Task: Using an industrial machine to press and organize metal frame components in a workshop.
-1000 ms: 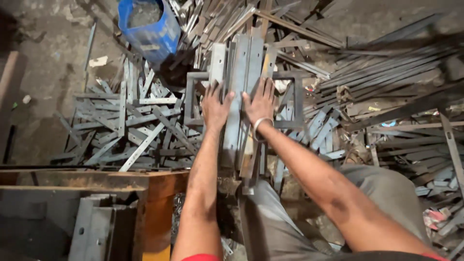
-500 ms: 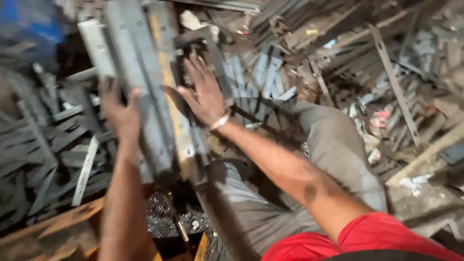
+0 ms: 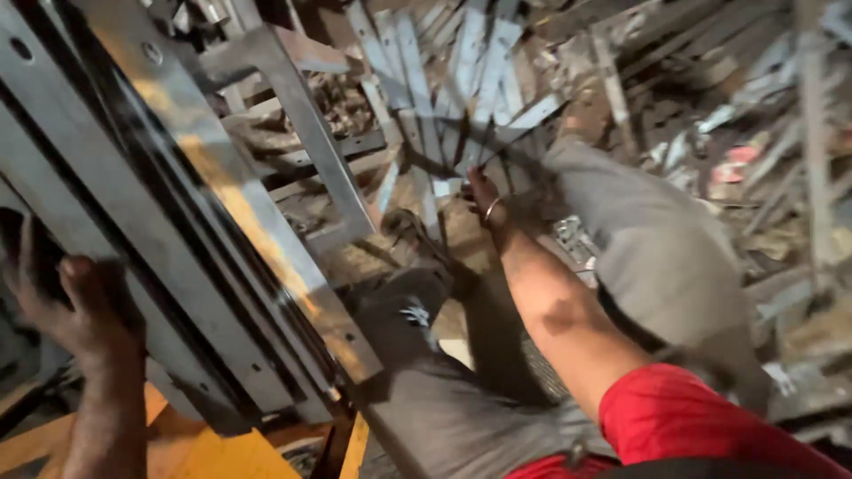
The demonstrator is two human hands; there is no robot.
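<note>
Steel strips, bundled (image 3: 177, 222): long flat grey pieces w/ small punched holes, stacked face to face, running diagonally from upper left down toward frame centre; warm light is glinting along one edge. Bundle is serving as landmark for all entries below.

Left hand (image 3: 75, 310): fingers are curling round the bundle's left underside, gripping it; thumb side is hidden behind the metal. Wrist and forearm are dropping straight below bundle's lower left end.

Right hand (image 3: 484, 200): well to the right of bundle, not touching it. Fingers are blurring into the scrap beyond, so open or closed – cannot tell. Thin metal bangle (image 3: 491, 211) is sitting at the wrist. Forearm is running back down-right to a red sleeve (image 3: 692, 417).

Angle-iron frame piece (image 3: 311, 151): grey, bent at a corner, lying just beside bundle's upper right side.

Loose scrap strips (image 3: 461, 80): pale grey, fanning out on the ground right of and beyond bundle, near the right hand.

Grey trouser legs (image 3: 639, 239): person's own, bent, lying right of bundle and under the right forearm.

Orange-yellow surface (image 3: 213, 452): showing directly below bundle's lower end.
</note>
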